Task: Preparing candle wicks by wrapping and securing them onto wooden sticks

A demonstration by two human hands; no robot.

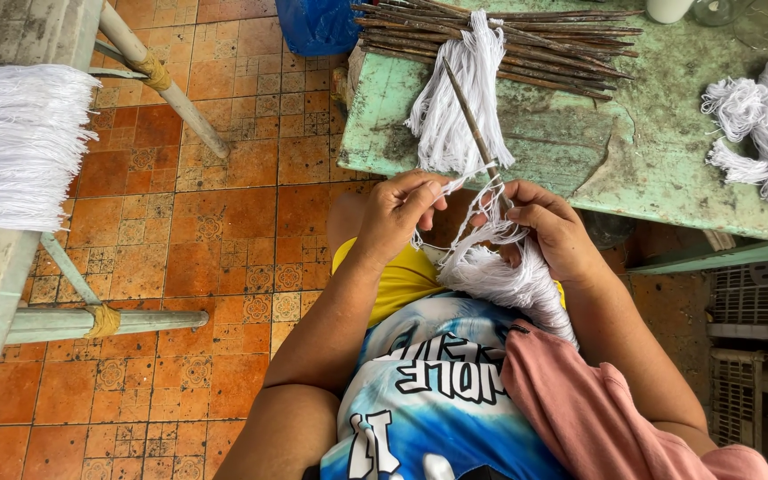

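Note:
My left hand [399, 212] pinches a few white strands near the lower end of a thin brown stick [468, 116]. My right hand [551, 229] grips the stick's lower end together with a thick bundle of white yarn [504, 280] that hangs down onto my lap. The stick slants up and away over the edge of a worn green table [580, 142]. A finished white tassel [455, 107] lies on that table, draped over a pile of brown sticks [544, 40].
More white yarn bundles [762, 124] lie at the table's right. A large hank of white yarn [15, 142] rests on a pale bench at left. A blue container [317, 22] stands on the orange tiled floor. Plastic crates [757, 302] sit at right.

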